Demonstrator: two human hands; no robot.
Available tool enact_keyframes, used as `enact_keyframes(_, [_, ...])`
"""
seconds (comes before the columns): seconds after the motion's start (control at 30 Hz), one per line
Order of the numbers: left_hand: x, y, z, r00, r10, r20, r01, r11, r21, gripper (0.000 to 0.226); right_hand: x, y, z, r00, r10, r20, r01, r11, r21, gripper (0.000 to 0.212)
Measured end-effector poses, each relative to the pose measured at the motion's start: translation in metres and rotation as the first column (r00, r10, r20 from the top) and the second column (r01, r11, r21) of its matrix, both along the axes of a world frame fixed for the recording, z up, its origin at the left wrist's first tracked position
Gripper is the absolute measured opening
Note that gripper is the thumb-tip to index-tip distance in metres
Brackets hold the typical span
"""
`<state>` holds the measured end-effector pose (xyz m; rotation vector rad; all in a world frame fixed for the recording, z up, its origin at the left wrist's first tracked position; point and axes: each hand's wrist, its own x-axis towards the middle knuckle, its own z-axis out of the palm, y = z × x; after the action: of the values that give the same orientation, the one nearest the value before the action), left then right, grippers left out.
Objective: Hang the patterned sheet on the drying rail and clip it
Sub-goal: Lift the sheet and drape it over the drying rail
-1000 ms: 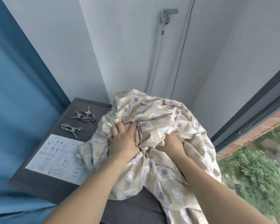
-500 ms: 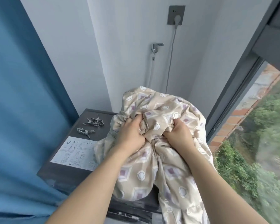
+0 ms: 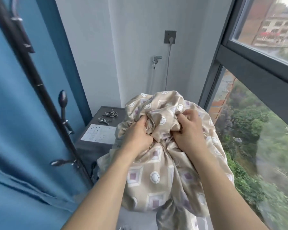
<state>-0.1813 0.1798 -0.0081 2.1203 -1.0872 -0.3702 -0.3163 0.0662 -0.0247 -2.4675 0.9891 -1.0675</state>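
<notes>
The patterned sheet point(image 3: 158, 176), beige with white circles and purple squares, is bunched in a heap lifted in front of me. My left hand point(image 3: 137, 135) grips a fold at the heap's upper left. My right hand point(image 3: 189, 130) clutches a fold beside it, on the right. Cloth hangs down below both wrists. Several metal clips point(image 3: 107, 117) lie on the dark grey cabinet top point(image 3: 96, 145) behind the sheet, at the left. A dark slanted pole with hooks point(image 3: 40, 87) crosses the left side; I cannot tell whether it is the drying rail.
A printed paper sheet point(image 3: 98, 134) lies on the cabinet near the clips. Blue curtain point(image 3: 15, 146) fills the left. A wall socket with a plugged cord point(image 3: 170, 37) and a tap point(image 3: 155, 59) are on the white wall. A large window point(image 3: 264, 80) runs along the right.
Both hands have raised the bunched sheet off the cabinet top and toward me. The view has tilted up, bringing the slanted pole and the upper window into sight.
</notes>
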Motion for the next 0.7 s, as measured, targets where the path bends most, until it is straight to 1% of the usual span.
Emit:
enact_keyframes(0.17, [-0.034,0.067,0.002,0.998,0.037,-0.048,-0.038,0.999,-0.023,0.057,-0.031,0.054,0.017,0.993,0.106,-0.044,-0.107,0.994,-0.022,0.041])
enact_keyframes(0.27, [-0.047,0.097,0.002,0.998,0.049,-0.050,-0.050,0.998,-0.028,0.054,-0.044,0.077,0.028,0.976,0.206,-0.065,-0.202,0.978,0.053,0.035])
enact_keyframes(0.33, [-0.052,0.114,0.003,0.997,0.061,-0.048,-0.062,0.998,-0.033,0.050,-0.049,0.087,0.034,0.966,0.243,-0.084,-0.229,0.962,0.150,0.033])
enact_keyframes(0.4, [-0.058,0.129,0.005,0.996,0.073,-0.040,-0.075,0.997,-0.034,0.055,-0.054,0.097,0.043,0.955,0.250,-0.162,-0.193,0.933,0.303,0.030])
enact_keyframes(0.47, [-0.063,0.146,0.009,0.996,0.091,-0.001,-0.091,0.995,-0.030,0.062,-0.058,0.108,0.055,0.918,0.272,-0.288,-0.142,0.904,0.403,0.026])
enact_keyframes(0.53, [-0.069,0.164,0.015,0.992,0.115,0.045,-0.114,0.993,-0.027,0.062,-0.059,0.124,0.069,0.856,0.318,-0.407,-0.112,0.884,0.455,0.023])
enact_keyframes(0.6, [-0.076,0.185,0.021,0.987,0.143,0.073,-0.141,0.989,-0.034,0.057,-0.061,0.143,0.088,0.756,0.372,-0.538,-0.058,0.857,0.511,0.017])
enact_keyframes(0.63, [-0.080,0.197,0.024,0.985,0.151,0.086,-0.148,0.988,-0.038,0.055,-0.062,0.150,0.099,0.728,0.385,-0.568,-0.027,0.843,0.537,0.012])
enact_keyframes(0.67, [-0.084,0.209,0.026,0.983,0.156,0.101,-0.153,0.987,-0.042,0.056,-0.063,0.156,0.109,0.749,0.377,-0.545,-0.008,0.827,0.561,0.009])
enact_keyframes(0.7, [-0.088,0.223,0.028,0.980,0.159,0.120,-0.154,0.987,-0.044,0.058,-0.063,0.161,0.120,0.807,0.345,-0.479,-0.006,0.816,0.578,0.009])
